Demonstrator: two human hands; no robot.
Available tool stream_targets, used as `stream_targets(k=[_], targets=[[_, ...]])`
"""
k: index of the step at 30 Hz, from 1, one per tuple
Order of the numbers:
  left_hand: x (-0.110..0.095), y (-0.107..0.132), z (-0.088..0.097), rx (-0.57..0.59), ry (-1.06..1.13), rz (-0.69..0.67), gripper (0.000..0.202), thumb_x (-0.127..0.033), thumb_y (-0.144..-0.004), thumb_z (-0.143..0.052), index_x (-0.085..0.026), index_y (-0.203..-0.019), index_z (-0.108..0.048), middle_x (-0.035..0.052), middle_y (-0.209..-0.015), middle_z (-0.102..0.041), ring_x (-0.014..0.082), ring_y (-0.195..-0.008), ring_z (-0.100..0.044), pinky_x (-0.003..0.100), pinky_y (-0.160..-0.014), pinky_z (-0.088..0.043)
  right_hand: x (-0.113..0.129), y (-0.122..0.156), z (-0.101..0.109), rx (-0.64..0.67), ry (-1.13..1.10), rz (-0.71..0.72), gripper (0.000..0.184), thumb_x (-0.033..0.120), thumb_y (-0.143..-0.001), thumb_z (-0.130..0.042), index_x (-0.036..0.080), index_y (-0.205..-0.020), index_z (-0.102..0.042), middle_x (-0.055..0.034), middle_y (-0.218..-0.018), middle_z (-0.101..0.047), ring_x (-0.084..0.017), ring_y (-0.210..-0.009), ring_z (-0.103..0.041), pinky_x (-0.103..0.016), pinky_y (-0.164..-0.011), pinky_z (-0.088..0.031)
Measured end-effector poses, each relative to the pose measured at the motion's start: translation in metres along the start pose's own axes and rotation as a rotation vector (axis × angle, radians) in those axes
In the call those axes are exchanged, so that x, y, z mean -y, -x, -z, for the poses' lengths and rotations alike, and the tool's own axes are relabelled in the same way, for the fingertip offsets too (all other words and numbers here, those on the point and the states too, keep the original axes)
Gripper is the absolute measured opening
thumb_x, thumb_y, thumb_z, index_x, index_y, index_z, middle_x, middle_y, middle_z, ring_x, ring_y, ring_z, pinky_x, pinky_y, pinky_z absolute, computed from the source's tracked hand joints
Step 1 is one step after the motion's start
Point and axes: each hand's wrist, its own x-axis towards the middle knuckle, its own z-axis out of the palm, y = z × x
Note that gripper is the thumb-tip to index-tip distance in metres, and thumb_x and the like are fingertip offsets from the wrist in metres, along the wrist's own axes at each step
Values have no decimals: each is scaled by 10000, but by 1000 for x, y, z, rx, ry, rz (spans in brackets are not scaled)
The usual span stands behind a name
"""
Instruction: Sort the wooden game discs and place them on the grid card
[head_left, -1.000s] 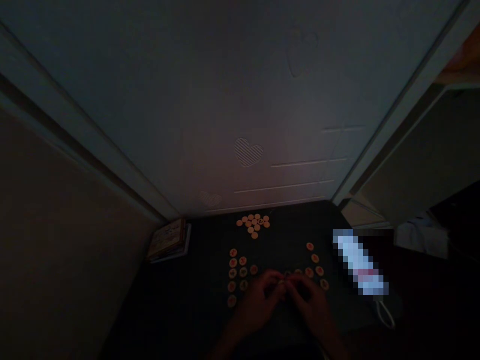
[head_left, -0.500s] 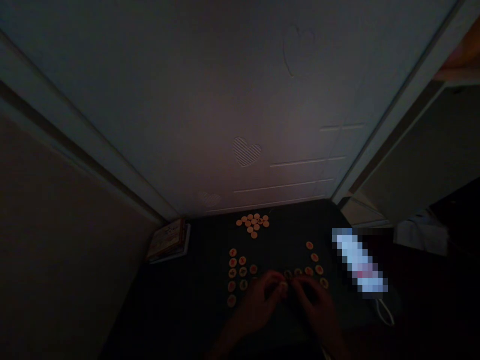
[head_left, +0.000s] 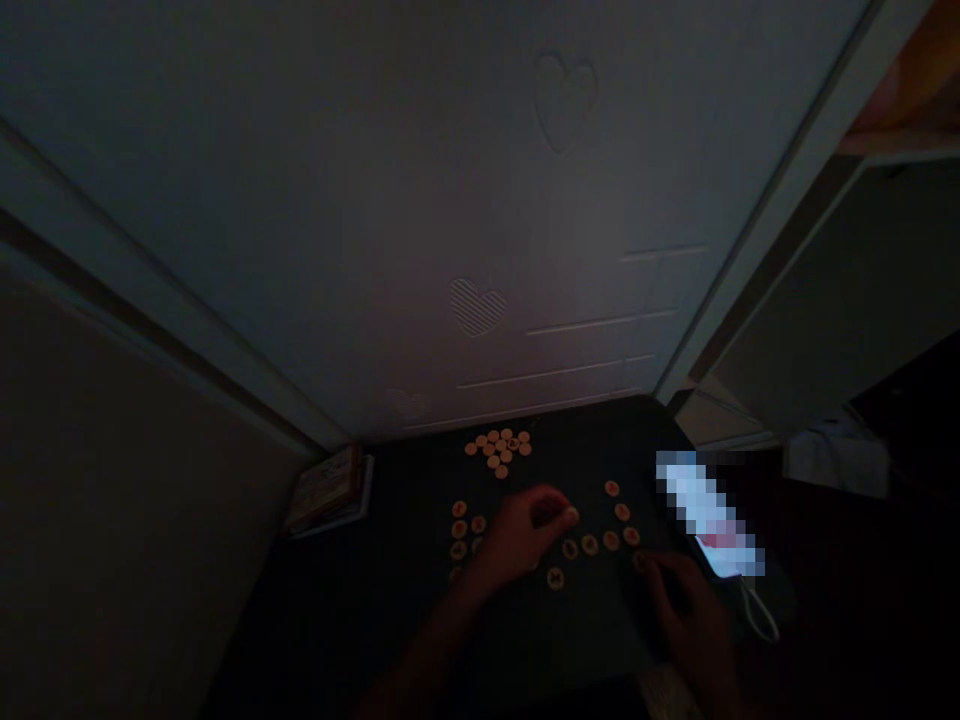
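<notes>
I seem to be arranging discs [head_left: 589, 545] on the counter [head_left: 570, 455], left hand [head_left: 529, 528] pinching a pale disc [head_left: 572, 515], right hand [head_left: 684, 595] at a dim disc [head_left: 637, 561], grip unclear, gentle placing seemingly called for

Bare tabletop [head_left: 570, 445] runs along the far edge from the disc cluster [head_left: 501, 446] to the right corner; books [head_left: 326, 490] block the left corner, a glowing device [head_left: 712, 520] the right edge. The near edge is too dark to judge.
</notes>
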Motion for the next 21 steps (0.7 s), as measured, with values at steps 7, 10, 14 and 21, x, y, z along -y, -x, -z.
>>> stream_targets(k=[7, 10, 14, 21], targets=[[12, -51, -32, 130, -217, -32, 183, -332, -881, -665, -192, -990, -707, 45, -983, -780, 180, -931, -715, 292, -831, -547, -4, -3, -6, -14, 30, 18, 314, 498, -945, -557, 232, -1005, -715, -94, -1005, -737, -272, -929, -691, -418, -846, -543], [17, -63, -43, 175, -262, -36, 161, -303, -860, -681, -201, -976, -725, 31, -957, -784, 181, -908, -719, 286, -807, -546, 0, -5, -6, -28, 26, 13, 313, 493, -949, -550, 233, -1014, -712, -88, -996, -739, -266, -913, -695, -406, -827, -546], [19, -70, -51, 214, -320, -49, 163, -302, -857, -673, -221, -976, -748, 21, -955, -787, 191, -896, -719, 290, -790, -540, 2, -5, -5, -50, 15, 8, 318, 496, -948, -548, 229, -1008, -710, -91, -982, -743, -264, -901, -699, -398, -816, -549], [24, -73, -57, 197, -387, -54, 187, -289, -859, -660, -210, -1005, -747, 34, -958, -780, 190, -883, -710, 286, -780, -534, 5, -6, -5, -51, 10, -28, 342, 513, -949, -536, 231, -1016, -717, -96, -984, -744, -267, -906, -697, -398, -803, -551]])
